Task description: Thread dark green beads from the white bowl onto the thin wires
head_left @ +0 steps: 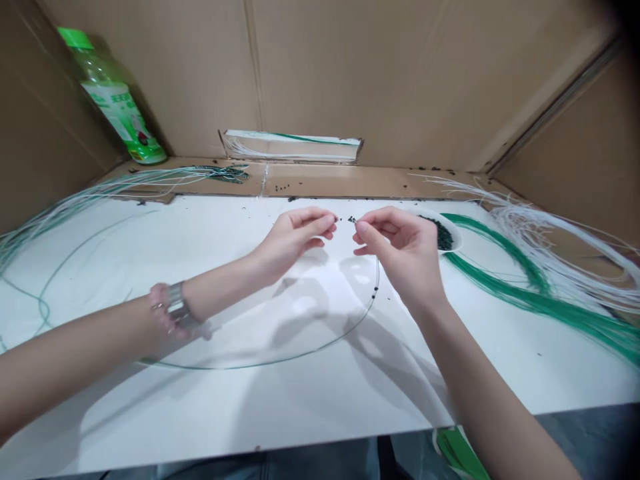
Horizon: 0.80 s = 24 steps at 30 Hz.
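Observation:
My left hand [295, 240] and my right hand [395, 257] meet above the white table top [280, 413], their fingertips pinched a little apart. Tiny black beads [352, 219] show between the fingertips. A thin green wire [260, 363] curves in a wide loop below the hands, with several beads [375, 291] strung on it. The wire is too fine to follow up to the fingers, but both hands seem to pinch it. A white bowl of black beads [443, 235] sits just beyond my right hand.
Bundles of green wire [540, 303] and white wire [545, 247] lie at the right, with more white wire [100, 190] at the left. Cardboard walls [380, 73] surround the table's back and sides. A green-capped bottle [115, 100] leans in the back left corner.

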Tool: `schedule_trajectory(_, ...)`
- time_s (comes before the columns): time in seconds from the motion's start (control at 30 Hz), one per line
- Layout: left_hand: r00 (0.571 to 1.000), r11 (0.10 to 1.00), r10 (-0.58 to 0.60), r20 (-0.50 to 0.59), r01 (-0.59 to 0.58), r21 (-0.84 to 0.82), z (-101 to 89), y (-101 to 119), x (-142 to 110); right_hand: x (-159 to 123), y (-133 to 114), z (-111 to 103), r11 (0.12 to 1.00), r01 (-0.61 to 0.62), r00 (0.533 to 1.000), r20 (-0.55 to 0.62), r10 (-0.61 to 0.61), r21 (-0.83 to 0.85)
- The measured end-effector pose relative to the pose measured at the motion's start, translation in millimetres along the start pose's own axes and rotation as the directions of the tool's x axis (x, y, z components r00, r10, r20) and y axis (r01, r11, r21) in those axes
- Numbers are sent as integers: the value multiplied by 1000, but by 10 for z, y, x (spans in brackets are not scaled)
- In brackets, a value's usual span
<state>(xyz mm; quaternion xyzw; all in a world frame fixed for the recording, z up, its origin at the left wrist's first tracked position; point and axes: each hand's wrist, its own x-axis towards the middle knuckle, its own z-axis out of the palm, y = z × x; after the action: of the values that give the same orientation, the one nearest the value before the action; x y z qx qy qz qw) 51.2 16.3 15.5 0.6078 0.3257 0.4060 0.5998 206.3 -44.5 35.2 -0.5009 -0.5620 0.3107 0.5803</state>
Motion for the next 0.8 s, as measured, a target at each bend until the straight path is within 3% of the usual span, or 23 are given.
schedule_trajectory(0.1, 991, 949, -131, 33, 135, -286, 7, 93, -294, -99, -39, 69, 995, 54, 998, 46, -50, -78)
schedule_trajectory(0.2, 981, 889, -183, 72, 196, -415, 27, 115, -401, -185, -65, 123, 993, 49, 994, 107, -38, -105)
schedule_trajectory(0.47, 978, 851, -159, 132, 204, -485, 7, 69, -446, -253, -127, 150, 979, 136, 983, 141, -115, -150)
schedule_trajectory(0.8, 985, 870, -140, 102, 171, -462, 32, 52, -493, -286, -122, 167, 953, 205, 973, 150, -174, -223)
